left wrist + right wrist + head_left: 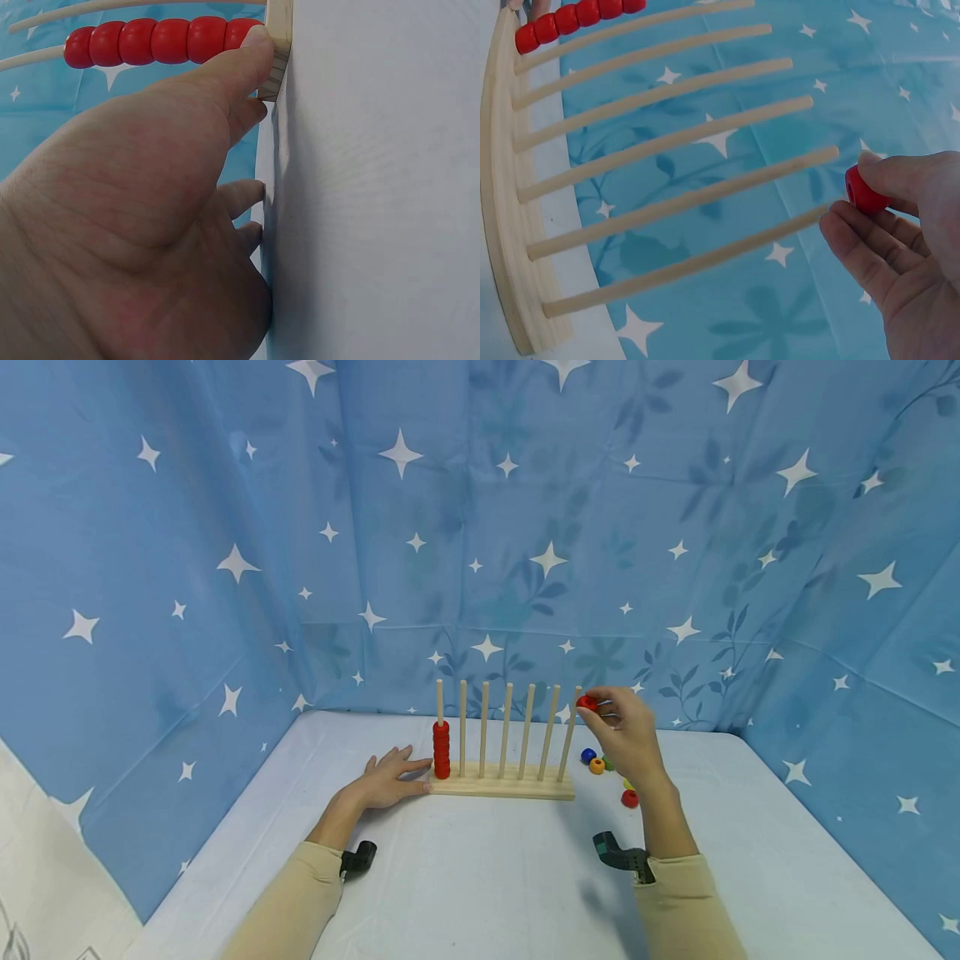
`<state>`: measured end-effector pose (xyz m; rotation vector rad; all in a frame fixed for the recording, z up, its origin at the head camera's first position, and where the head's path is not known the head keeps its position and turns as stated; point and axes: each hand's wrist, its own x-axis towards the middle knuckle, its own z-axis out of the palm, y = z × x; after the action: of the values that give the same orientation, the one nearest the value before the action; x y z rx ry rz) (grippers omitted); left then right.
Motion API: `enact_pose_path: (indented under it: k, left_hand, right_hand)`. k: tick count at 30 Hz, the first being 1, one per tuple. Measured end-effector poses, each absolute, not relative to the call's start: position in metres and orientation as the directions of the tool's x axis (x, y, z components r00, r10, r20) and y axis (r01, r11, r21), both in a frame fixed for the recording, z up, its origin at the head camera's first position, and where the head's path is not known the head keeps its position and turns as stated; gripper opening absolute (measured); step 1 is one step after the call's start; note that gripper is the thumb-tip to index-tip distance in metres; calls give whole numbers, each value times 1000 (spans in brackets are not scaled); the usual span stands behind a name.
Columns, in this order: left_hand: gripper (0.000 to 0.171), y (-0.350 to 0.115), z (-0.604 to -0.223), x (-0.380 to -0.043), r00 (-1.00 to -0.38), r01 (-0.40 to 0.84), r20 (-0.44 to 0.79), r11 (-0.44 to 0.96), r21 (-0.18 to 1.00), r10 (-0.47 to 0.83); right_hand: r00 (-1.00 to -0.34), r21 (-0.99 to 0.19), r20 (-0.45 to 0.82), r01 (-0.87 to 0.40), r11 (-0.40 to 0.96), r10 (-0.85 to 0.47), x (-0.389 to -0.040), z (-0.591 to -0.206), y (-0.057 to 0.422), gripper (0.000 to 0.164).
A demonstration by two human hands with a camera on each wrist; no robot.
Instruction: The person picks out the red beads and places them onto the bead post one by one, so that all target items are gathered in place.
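My right hand (627,735) pinches a red bead (866,193) between thumb and fingers, its hole showing in the right wrist view. The bead is beside the top of the rightmost peg (690,264); whether they touch I cannot tell. A wooden rack (502,787) with several upright pegs stands on the table. Its leftmost peg carries a stack of several red beads (441,750). With fingers spread and nearly straight, my left hand (386,779) rests at the rack's left end, thumb and index finger touching the base near the lowest bead.
Loose beads lie right of the rack: a blue bead (588,756), an orange bead (597,766), a partly hidden green bead (608,763), a yellow bead (627,784) and a red bead (630,798). Blue star-patterned cloth (480,527) surrounds the white table (480,877).
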<state>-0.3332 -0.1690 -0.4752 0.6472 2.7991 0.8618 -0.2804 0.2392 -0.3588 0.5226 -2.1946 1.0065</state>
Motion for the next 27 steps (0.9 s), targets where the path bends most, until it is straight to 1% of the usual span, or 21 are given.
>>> enact_pose_path:
  k: [7, 15, 23, 27]
  left_hand:
    - [63, -168, -476, -334, -898, 359, -11, 746, 561, 440]
    - [63, -168, -476, -333, -899, 354, -16, 749, 561, 437]
    - [64, -168, -475, -333, -901, 352, -14, 748, 562, 434]
    - [64, -168, -475, -333, -899, 354, -14, 745, 566, 438]
  right_hand:
    - [-664, -476, 735, -647, 596, -134, -281, -359, 224, 31]
    - [-622, -442, 767, -692, 571, -160, -282, -361, 212, 27]
    - [-604, -425, 775, -716, 554, -187, -283, -364, 203, 28]
    - [-614, -430, 766, -710, 558, -190, -283, -365, 200, 28]
